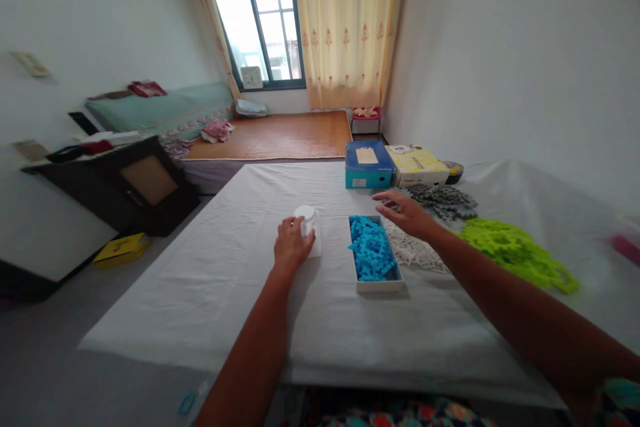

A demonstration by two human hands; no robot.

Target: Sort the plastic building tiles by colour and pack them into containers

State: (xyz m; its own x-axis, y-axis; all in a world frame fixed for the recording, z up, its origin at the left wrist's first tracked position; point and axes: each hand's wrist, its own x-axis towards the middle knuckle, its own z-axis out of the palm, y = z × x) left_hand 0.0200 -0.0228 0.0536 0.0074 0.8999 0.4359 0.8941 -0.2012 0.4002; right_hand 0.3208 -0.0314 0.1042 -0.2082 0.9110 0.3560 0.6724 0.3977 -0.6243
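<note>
My left hand (pixel 291 245) is wrapped round a white container (pixel 309 228) that stands on the white-covered table (pixel 200 280). Just right of it lies a shallow tray (pixel 379 284) full of blue interlocking plastic pieces (pixel 371 247). My right hand (pixel 407 211) hovers with fingers stretched out over the tray's far right corner and a heap of white pieces (pixel 413 251). It holds nothing.
Grey pieces (pixel 443 201) and a bright green heap (pixel 517 252) lie at the right. A blue box (pixel 368 165) and a yellow box (pixel 417 165) stand at the table's far edge. Beyond are a bed (pixel 270 137), a dark cabinet (pixel 130 183) and a window.
</note>
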